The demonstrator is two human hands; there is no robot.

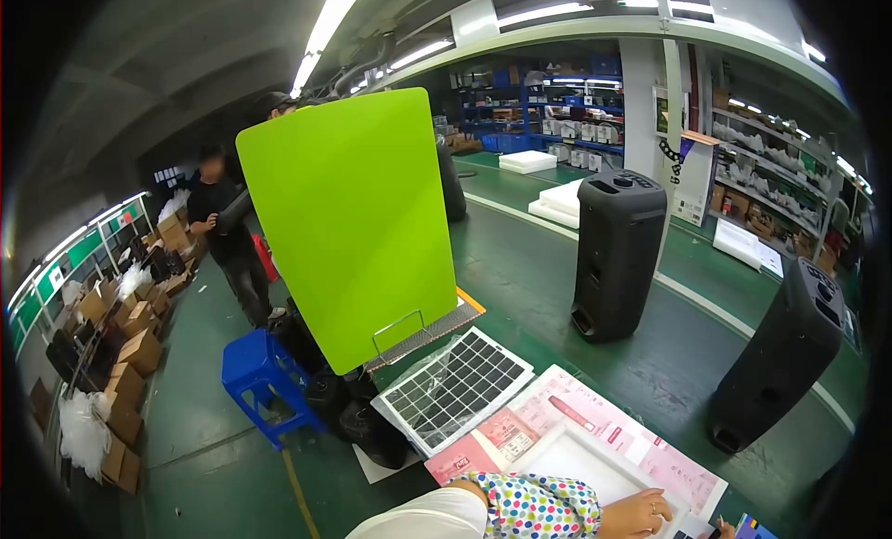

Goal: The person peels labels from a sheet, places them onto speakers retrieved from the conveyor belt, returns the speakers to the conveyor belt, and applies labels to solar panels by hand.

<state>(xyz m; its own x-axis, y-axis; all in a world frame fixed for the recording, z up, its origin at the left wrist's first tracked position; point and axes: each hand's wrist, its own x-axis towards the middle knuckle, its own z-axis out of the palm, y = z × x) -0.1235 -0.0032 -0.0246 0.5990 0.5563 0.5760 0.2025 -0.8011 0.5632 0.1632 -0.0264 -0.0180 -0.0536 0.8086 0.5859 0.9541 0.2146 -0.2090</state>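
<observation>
My left hand [639, 514] reaches in from the bottom in a polka-dot sleeve [544, 505]. It lies over the edge of a white tray [581, 455], fingers slightly bent and apart, with a ring on one finger. Nothing shows in its grasp. At the bottom edge, only a fingertip-sized bit of my right hand [726, 528] appears, beside a small dark item [692, 530]; its grip is hidden. Under the tray are pink printed sheets [641, 439]. A panel of dark, white-lined squares [455, 386] in clear wrap lies to their left.
A large bright green board [348, 228] stands beyond the panel by a wire holder [400, 330]. Two tall black speakers [618, 256] stand on the green surface. A blue stool [265, 372] is at left, near a person [228, 228]. Cardboard boxes [139, 351] line the left side.
</observation>
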